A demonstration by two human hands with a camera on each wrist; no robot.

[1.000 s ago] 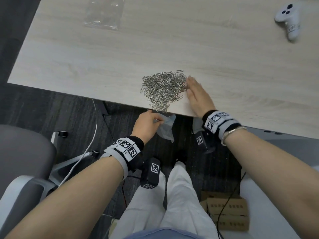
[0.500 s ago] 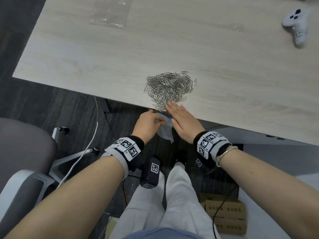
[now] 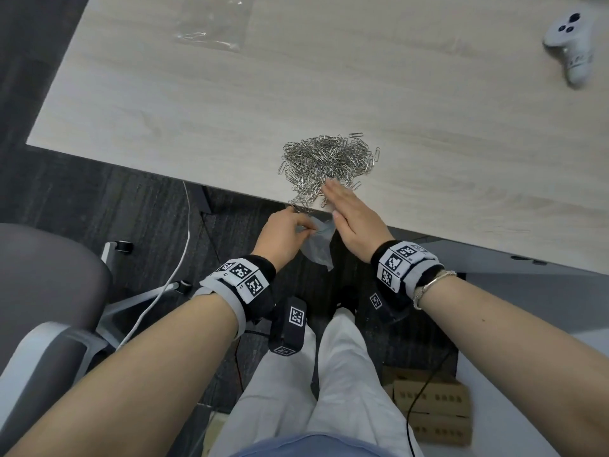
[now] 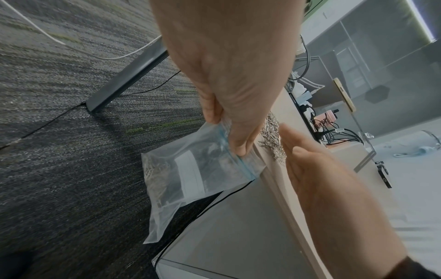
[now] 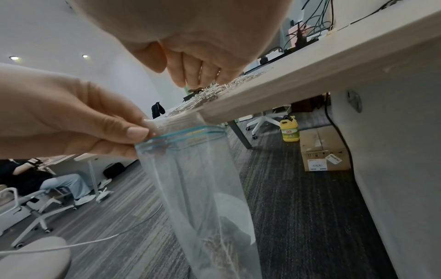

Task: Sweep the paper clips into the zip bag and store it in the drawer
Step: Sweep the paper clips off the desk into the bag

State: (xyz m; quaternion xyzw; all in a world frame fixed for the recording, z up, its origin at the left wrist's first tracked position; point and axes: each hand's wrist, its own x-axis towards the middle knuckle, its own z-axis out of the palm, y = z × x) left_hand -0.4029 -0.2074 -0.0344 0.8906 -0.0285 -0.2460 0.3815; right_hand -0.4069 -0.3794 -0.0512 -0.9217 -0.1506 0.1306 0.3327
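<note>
Many paper clips (image 3: 326,166) sit heaped at the near edge of the table (image 3: 428,110), a few already at the bottom of the zip bag (image 5: 198,188). Left hand (image 3: 283,234) pinches the bag's rim between thumb and fingers, mouth held just under the table edge, bag hanging down. Right hand (image 3: 357,222), fingers straight and together, rests edge-on at the near side of the pile. Second clear bag (image 3: 214,21) lies far left, white controller (image 3: 573,41) far right. Drawer not identifiable.

Head view looks steeply down; both wrist views sit close below the table edge (image 5: 274,90), sharing it.
</note>
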